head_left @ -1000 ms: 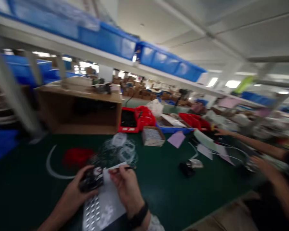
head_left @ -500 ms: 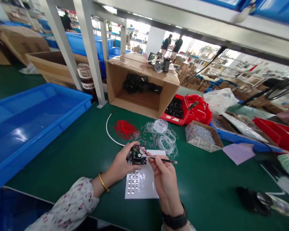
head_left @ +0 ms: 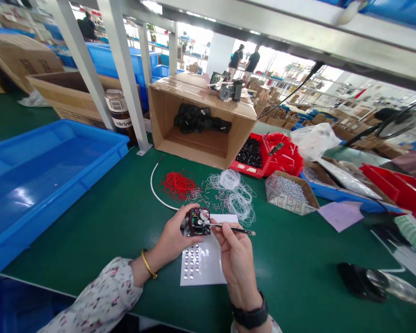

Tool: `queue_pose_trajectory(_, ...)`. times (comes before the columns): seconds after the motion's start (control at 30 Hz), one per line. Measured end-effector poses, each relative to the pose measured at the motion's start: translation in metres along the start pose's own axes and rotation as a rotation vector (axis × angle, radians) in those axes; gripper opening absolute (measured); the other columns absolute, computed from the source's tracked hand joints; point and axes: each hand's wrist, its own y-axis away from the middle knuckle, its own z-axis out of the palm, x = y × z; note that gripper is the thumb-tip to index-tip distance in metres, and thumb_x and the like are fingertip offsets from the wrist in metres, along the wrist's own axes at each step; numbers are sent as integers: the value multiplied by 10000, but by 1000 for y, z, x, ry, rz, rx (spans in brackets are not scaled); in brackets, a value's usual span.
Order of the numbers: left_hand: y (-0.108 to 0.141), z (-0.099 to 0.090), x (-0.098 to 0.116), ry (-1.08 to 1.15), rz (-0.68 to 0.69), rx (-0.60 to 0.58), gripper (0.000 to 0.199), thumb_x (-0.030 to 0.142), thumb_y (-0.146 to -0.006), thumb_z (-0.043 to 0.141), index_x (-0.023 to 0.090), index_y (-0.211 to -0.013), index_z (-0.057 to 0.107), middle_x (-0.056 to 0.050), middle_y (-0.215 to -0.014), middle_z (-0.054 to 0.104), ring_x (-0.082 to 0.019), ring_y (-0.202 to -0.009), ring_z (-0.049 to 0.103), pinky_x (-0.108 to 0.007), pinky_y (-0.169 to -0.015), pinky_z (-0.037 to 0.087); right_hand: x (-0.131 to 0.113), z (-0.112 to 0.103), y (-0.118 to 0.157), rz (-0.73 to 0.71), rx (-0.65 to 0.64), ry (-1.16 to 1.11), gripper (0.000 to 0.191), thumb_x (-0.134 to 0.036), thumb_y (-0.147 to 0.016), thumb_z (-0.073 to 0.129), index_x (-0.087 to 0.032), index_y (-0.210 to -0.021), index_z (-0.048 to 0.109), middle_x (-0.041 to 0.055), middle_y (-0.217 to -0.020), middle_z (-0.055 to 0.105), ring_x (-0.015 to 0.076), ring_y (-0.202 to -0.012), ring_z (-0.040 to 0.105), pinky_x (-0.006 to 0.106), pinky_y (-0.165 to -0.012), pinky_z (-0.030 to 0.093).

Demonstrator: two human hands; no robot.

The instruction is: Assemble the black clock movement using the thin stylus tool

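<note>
Partly hidden behind left hand (head_left: 173,238): small black part (head_left: 196,221).

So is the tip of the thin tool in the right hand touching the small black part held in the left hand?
Touching. The head view shows the thin tool, pinched in the right hand, with its tip on the face of the small black part gripped by the left hand.
</note>
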Motion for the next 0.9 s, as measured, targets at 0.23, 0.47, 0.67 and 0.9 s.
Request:
queue_pose_trajectory(0.23, 2, 1, -2, 15, -9, 2, 734, 84, -615, 787, 250, -1238, 438, -31, -1266, 505, -199, -1158, 490, -353, -1034, 375, 0, 1, 1, -8, 14, 24, 270, -272, -599, 827, -134, -680, 610, 49, -710, 677, 177, -798, 665, 260, -785, 531)
queue_pose_trajectory(0.47, 1, 1, -4, 17, -4, 6, 734, 94, -615, 787, 245, -1242, 435, -44, -1269, 503, -214, -1171, 481, -382, -1045, 367, 3, 2, 2, -33, 53, 28, 260, -257, -600, 824, -136, -670, 605, 40, -704, 679, 158, -769, 662, 247, -772, 525)
queue_pose_trajectory(0.67, 1, 1, -6, 12, 7, 3, 736, 98, -630, 780, 259, -1252, 422, -36, -1280, 494, -213, -1173, 482, -379, -1046, 373, 4, 6, 4, -64, 48, 70, 259, -283, -611, 817, -131, -697, 626, 57, -755, 700, 136, -723, 651, 228, -725, 519)
queue_pose_trajectory(0.9, 2, 1, -7, -3, 8, 5, 754, 75, -626, 779, 276, -1254, 412, -24, -1285, 490, -206, -1185, 474, -385, -1060, 357, 3, 8, 5, -63, 54, 80, 269, -289, -602, 819, -126, -697, 627, 63, -766, 702, 129, -708, 641, 223, -715, 512)
